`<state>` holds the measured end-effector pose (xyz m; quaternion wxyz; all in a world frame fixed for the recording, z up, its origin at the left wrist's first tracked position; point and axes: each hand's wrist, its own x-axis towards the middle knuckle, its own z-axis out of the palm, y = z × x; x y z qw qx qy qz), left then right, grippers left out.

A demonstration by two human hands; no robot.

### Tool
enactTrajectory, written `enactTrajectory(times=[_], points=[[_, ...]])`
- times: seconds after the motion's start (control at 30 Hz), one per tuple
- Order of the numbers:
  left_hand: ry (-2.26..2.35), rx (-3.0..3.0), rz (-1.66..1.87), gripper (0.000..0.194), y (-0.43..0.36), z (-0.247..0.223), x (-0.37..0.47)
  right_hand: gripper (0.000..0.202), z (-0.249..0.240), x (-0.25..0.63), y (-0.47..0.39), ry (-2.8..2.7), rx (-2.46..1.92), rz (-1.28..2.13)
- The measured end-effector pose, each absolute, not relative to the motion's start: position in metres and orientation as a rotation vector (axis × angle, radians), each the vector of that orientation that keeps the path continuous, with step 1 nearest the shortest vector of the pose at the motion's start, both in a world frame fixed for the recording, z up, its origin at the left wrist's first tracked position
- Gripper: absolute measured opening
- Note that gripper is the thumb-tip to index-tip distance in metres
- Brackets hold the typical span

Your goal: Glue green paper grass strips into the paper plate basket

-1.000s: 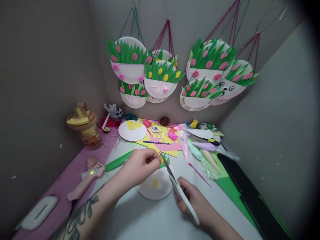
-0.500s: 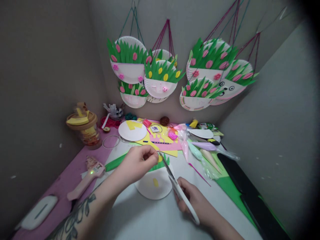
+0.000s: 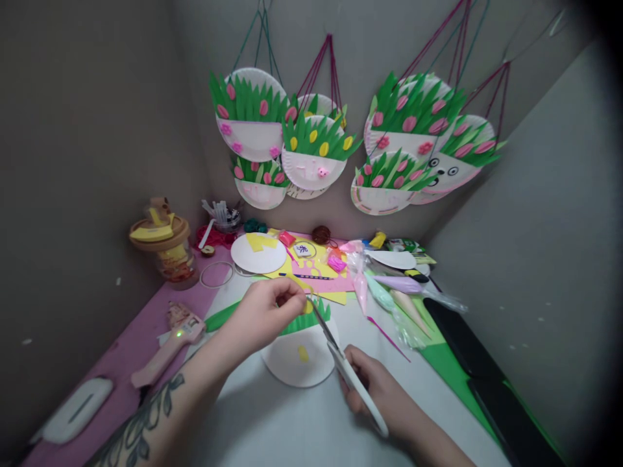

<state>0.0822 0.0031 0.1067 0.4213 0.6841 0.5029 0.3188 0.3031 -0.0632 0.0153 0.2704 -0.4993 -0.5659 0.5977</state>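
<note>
My left hand (image 3: 275, 311) is closed in a pinch above a white paper plate piece (image 3: 287, 366). A small piece of yellow paper (image 3: 307, 305) shows at its fingertips, partly hidden. My right hand (image 3: 367, 379) grips a pair of white-handled scissors (image 3: 357, 389), whose blades point up and left to the yellow paper. Below, the plate piece lies on the table with green paper grass (image 3: 292, 322) along its upper part. One yellow paper petal (image 3: 303, 353) rests on its white front.
Behind my hands lie pink and yellow paper sheets (image 3: 333, 298), a white oval plate (image 3: 257, 259) and several piping bags (image 3: 382, 292). At left are a pink glue gun (image 3: 168, 353) and a lidded cup (image 3: 172, 253). Decorated plate baskets (image 3: 314, 165) hang on the wall.
My left hand has shifted slightly up and left, the yellow paper at its fingertips moving with it. The scissors have moved slightly left; their blades remain near the fingertips.
</note>
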Motion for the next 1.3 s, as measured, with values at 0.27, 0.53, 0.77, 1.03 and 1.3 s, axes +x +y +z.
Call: enactTrajectory(times=[0.27, 0.53, 0.77, 1.03, 1.3], points=[[1.289, 1.738, 0.788, 0.022, 0.002, 0.110, 0.080, 0.019, 0.012, 0.304, -0.065, -1.532, -1.346, 1.591], [1.322, 1.747, 0.775, 0.027, 0.015, 0.091, 0.075, 0.016, 0.009, 0.304, -0.060, -1.470, -1.466, 1.468], [1.306, 1.962, 0.529, 0.024, 0.027, 0.062, 0.073, 0.014, 0.008, 0.309, -0.051, -1.401, -1.520, 1.311], [1.245, 2.255, 0.159, 0.019, 0.019, 0.047, 0.087, 0.016, 0.005, 0.316, -0.046, -1.350, -1.538, 1.226], [1.258, 2.249, -0.054, 0.015, 0.015, 0.036, 0.089, 0.027, 0.005, 0.315, -0.046, -1.373, -1.513, 1.248]])
